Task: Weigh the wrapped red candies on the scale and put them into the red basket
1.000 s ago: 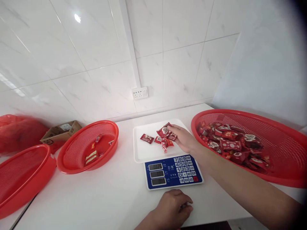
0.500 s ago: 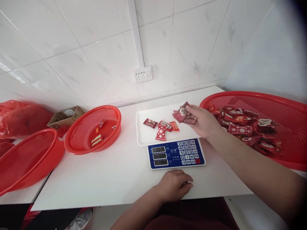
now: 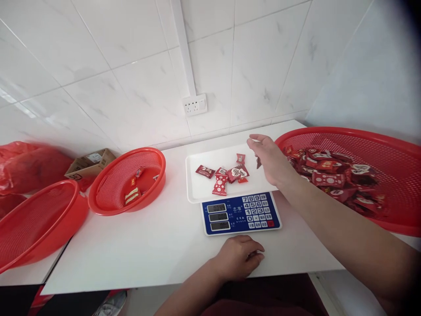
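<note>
Over the right part of the white scale tray (image 3: 200,191), my right hand (image 3: 268,158) is closed with its palm turned down. The edge of a dark red wrapped candy (image 3: 258,163) shows below its fingers; the rest of what it holds is hidden. Several red wrapped candies lie on the tray, among them a polka-dot candy (image 3: 219,184), a dark red candy with large lettering (image 3: 237,173) and a small pinkish-red candy (image 3: 240,158). In front of the blue scale keypad (image 3: 241,213), my left hand (image 3: 238,256) rests on the table with curled fingers, nothing visible in them.
A large red basket (image 3: 348,131) full of wrapped candies stands at the right, beside my right forearm. To the left are a smaller red basket (image 3: 158,193) with a few candies, another red basket (image 3: 49,232), a cardboard box (image 3: 90,164) and a red plastic bag (image 3: 33,166).
My right hand has let some candies drop onto the tray; a lettered one and a small pinkish-red one now lie there. The scale's top reading has changed. My left hand has stayed put.
</note>
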### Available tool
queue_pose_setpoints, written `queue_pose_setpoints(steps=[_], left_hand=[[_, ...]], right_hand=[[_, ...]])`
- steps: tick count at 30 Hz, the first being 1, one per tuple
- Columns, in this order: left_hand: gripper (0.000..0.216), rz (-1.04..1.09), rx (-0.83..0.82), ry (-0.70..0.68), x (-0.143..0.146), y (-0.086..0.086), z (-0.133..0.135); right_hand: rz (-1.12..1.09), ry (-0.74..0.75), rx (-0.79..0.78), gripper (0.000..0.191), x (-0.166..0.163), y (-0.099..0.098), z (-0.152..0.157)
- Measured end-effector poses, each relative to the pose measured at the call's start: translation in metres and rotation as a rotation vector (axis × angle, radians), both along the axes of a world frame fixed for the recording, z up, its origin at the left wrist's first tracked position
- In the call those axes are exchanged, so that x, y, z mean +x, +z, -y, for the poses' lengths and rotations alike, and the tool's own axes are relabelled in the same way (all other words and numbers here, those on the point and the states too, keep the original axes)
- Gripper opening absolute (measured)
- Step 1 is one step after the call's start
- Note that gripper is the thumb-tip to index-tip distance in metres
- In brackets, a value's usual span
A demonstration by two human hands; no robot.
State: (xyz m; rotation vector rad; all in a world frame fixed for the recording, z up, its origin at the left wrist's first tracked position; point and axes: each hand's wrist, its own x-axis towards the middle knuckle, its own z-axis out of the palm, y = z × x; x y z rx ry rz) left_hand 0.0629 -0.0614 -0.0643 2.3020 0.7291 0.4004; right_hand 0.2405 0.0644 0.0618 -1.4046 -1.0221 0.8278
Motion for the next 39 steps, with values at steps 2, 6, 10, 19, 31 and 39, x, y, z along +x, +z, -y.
queue_pose_setpoints(steps=[2, 6, 10, 19, 31, 39], left_hand=[[0.022, -0.001, -0.006, 0.009, 0.0, 0.001, 0.0], [0.021, 0.004, -0.015, 0.032, 0.0, 0.001, 0.001], [0.022, -0.004, -0.015, 0.032, -0.001, -0.001, 0.001], [0.022, 0.021, 0.007, 0.02, 0.0, 0.0, 0.0], [0.023, 0.006, 0.017, 0.011, 0.0, -0.002, 0.0], [0.022, -0.039, 0.021, 0.0, 0.0, -0.002, 0.0]], right_hand=[[0.006, 0.059, 0.015, 0.043, -0.008, 0.006, -0.004], [0.068, 0.233, -0.059, 0.05, -0.017, 0.005, -0.011], [0.336, 0.159, -0.009, 0.053, -0.008, -0.01, -0.013], [0.493, 0.195, -0.154, 0.062, 0.01, -0.038, -0.03], [0.531, 0.342, -0.003, 0.049, -0.008, -0.014, 0.022], [0.596, -0.14, 0.279, 0.023, 0.028, -0.087, 0.117]])
